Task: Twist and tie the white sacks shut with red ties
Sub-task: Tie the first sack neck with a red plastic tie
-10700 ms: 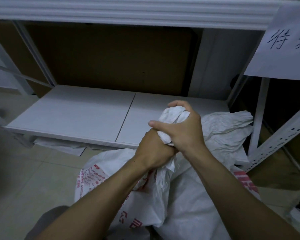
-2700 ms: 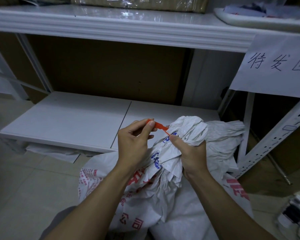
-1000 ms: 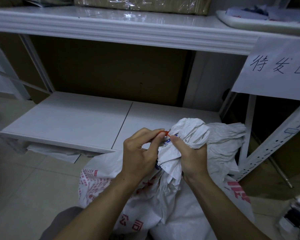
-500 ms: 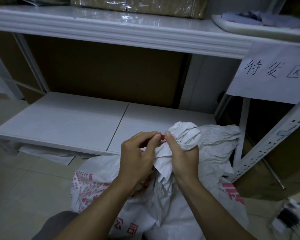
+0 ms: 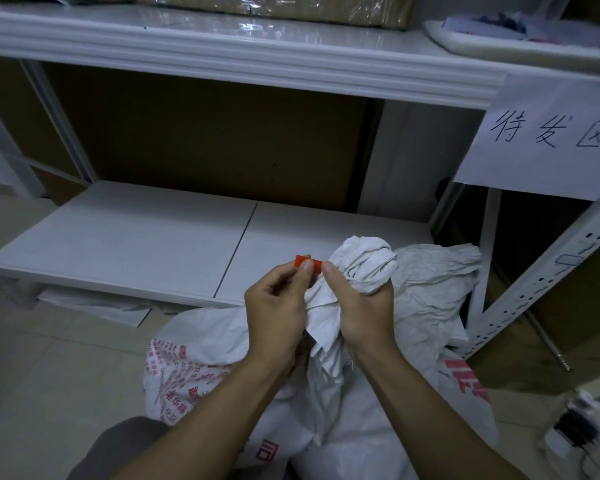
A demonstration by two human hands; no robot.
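The step in hand is the tying: the white sack (image 5: 326, 393) sits on the floor in front of the lower shelf (image 5: 136, 244), its mouth already twisted into a bunched neck (image 5: 364, 268) that stands above the sack's body. The right hand (image 5: 357, 306) is wrapped around that neck just below the bunch, its fingers (image 5: 328, 271) clamped on the gathered fabric, thumb tip up beside the red tie (image 5: 307, 263). The left hand (image 5: 278, 306) is just left of the neck, its thumb and forefinger pinched together on the end of the tie, which pokes out between the 2 hands. How far the tie goes round the neck is hidden behind the fingers, so whether it is threaded or locked cannot be told.

The next move, as I judge it, calls for drawing the tie snug while the right hand keeps the twist from unwinding; a slack grip would let the stiff woven fabric spring open.

Writing: a paper sign (image 5: 548, 140) hanging from the upper shelf, up and right of the neck, reads 待发区 by hand. The sack carries red printed characters (image 5: 177, 379) on its lower left side, too creased and blurred to read, and more red print at its right edge, also unreadable.
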